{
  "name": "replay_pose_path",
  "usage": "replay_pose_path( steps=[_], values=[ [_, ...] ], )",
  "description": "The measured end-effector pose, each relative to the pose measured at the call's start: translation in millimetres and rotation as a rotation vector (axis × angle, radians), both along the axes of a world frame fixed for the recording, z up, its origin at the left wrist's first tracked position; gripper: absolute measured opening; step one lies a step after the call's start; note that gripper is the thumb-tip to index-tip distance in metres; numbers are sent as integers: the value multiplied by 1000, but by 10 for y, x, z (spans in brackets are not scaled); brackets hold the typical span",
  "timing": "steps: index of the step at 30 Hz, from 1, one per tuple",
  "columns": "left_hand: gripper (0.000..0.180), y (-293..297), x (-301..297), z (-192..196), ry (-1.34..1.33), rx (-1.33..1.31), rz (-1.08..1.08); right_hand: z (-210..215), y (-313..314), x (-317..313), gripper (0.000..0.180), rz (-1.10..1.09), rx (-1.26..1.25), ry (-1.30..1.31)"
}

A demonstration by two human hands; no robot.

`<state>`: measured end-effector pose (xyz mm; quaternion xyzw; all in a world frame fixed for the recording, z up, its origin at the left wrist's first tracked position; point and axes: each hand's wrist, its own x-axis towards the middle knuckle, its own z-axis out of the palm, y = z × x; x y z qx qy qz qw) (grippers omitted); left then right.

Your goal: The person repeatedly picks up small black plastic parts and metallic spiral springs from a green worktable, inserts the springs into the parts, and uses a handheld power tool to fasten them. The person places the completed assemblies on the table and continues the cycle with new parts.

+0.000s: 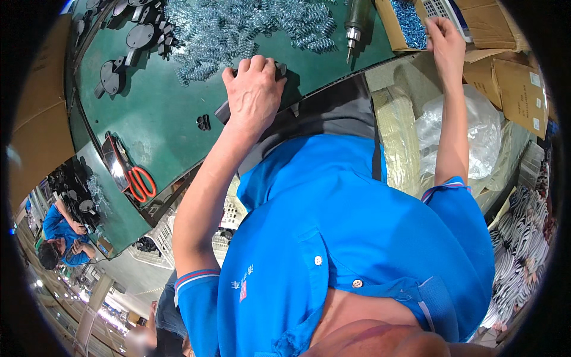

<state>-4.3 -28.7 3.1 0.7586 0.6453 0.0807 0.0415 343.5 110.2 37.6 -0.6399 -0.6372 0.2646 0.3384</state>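
Part (pixel 281 71), black, gripped in your left hand (pixel 254 92) at bench (pixel 178 149) edge, looks light, stiff, smooth, so hold its sides; can't tell whether your right hand (pixel 445 44), by blue screws (pixel 410 25), pinches one.

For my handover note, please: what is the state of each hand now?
Left hand: closed over a black part.
Right hand: pinched near blue screws; cannot tell if holding one.
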Motion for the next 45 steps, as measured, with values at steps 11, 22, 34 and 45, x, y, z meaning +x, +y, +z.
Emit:
replay_pose_path(
  steps=[11, 22, 34, 45],
  values=[
    [40, -24, -19, 1, -32, 5, 16, -474, -1239, -987, 11, -90, -333, 983],
    [40, -23, -20, 8, -61, 16, 20, -706, -1146, -1251, 10, -67, -35, 196],
    [40, -18, -40, 5, -108, 7, 10, -654, -1266, -1422, 15, -168, -92, 644],
    [41, 4, -45, 38, -99, -5, -1, -482, -1248, -1367, 31, -174, -226, 605]
  ],
)
